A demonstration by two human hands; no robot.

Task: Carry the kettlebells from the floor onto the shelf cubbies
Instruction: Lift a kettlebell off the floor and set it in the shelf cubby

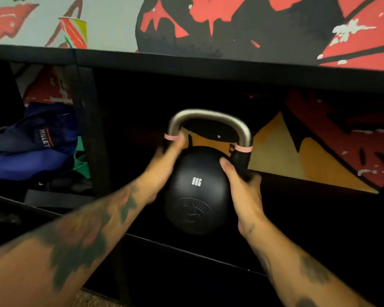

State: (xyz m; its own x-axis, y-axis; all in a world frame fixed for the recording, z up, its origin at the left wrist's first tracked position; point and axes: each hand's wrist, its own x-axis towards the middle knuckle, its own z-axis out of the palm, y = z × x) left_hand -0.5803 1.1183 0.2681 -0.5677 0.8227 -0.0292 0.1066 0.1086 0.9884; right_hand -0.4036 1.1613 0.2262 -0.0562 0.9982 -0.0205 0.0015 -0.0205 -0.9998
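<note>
A black kettlebell marked 8KG, with a steel handle and pink bands, sits upright in the mouth of a wide black shelf cubby. My left hand grips the left base of the handle, against the ball. Wrapped around the right base of the handle is my right hand, its thumb lying on the ball. Both forearms reach in from the lower edge of the view. I cannot tell whether the kettlebell's base rests on the cubby floor.
A black divider separates this cubby from the one on the left, which holds a blue bag and green bands. The shelf top runs overhead. A red, black and orange mural shows behind the cubbies.
</note>
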